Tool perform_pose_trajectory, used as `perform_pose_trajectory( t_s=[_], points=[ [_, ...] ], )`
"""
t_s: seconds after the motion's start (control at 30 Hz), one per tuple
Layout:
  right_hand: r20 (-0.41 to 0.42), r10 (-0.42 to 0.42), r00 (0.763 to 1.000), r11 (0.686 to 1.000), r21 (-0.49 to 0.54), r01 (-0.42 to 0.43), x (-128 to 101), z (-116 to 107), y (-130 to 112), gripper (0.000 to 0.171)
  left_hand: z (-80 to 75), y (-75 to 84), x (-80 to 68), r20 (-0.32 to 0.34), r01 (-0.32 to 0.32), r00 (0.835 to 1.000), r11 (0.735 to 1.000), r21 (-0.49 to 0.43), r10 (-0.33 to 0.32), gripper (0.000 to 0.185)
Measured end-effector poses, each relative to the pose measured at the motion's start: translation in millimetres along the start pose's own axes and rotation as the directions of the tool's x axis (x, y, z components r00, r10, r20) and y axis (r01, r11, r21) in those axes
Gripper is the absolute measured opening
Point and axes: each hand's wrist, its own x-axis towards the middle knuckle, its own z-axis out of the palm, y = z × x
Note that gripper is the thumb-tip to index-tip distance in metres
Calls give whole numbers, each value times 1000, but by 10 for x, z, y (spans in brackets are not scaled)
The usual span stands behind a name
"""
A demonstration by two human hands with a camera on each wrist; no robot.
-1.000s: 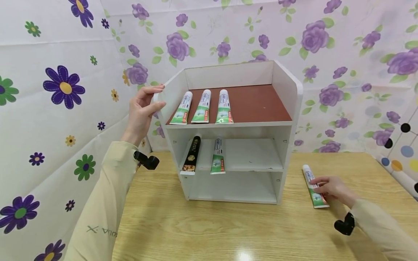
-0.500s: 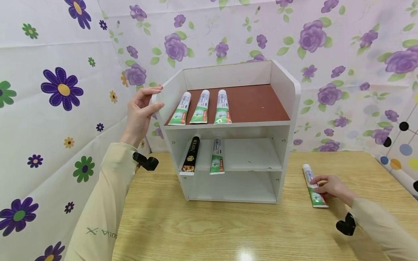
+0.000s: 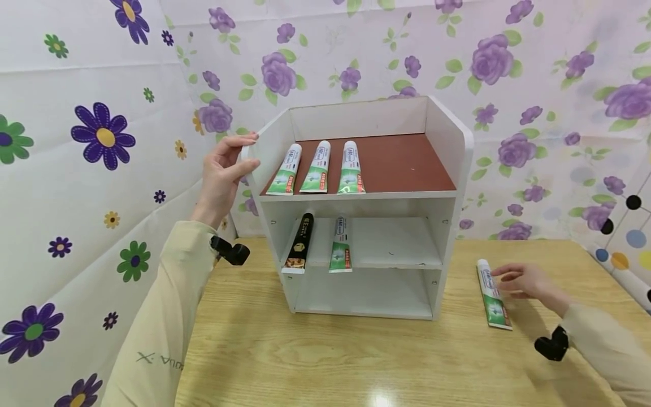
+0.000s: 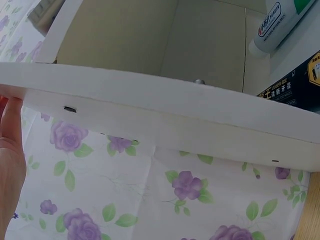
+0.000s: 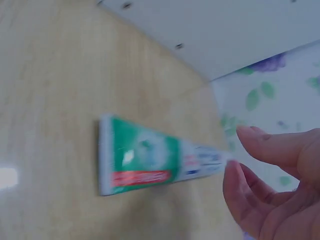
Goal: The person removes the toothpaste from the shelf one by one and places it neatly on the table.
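Lifted since before: my right hand point(image 3: 524, 281), fingers loose, just right of the toothpaste tube point(image 3: 493, 294), cap pointing away. Left hand point(image 3: 224, 172) grips shelf side point(image 3: 269, 138).

- The head view is bright and evenly lit, with colours clear and outlines sharp over most of the frame.
- A small white glare spot sits on the wooden desk point(image 3: 356, 362) at its near edge, which suggests light from above.
- Soft shadows lie under the white shelf unit point(image 3: 447, 169) and inside its lower compartments.
- Straight lines bow towards the edges of the head view, a wide-lens distortion.
- The left wrist view is bright and fairly sharp, though the left hand point(image 4: 10, 160) at the frame edge is softly focused.
- The right wrist view is heavily blurred: the toothpaste tube point(image 5: 150, 160) is smeared and the right hand point(image 5: 270, 185) is out of focus, with a pale glare patch at the left edge.
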Motion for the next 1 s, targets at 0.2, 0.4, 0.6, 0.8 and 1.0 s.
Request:
perform_pose_trajectory(
  t_s=[0.2,0.4,0.6,0.8,1.0],
  points=[
    [46,-78,996,977,204,67,-37,-227,-350,30,6,-28,-3,12,18,1000,1000,21,-18,30],
    [19,-192,981,885,435,165,-39,-317,-854,20,-8,-19,-4,7,15,1000,999,35,-16,30],
    [-57,-241,969,862,446,241,-82,-351,-1452,17,-23,11,-4,22,14,1000,999,43,-15,30],
    [-117,-255,960,866,415,280,-104,-337,-1882,13,-31,7,-4,16,10,1000,998,54,-11,30],
    [-110,-333,937,742,582,332,-154,-432,-2226,15,-30,4,5,27,3,1000,997,74,-5,30]
  ],
)
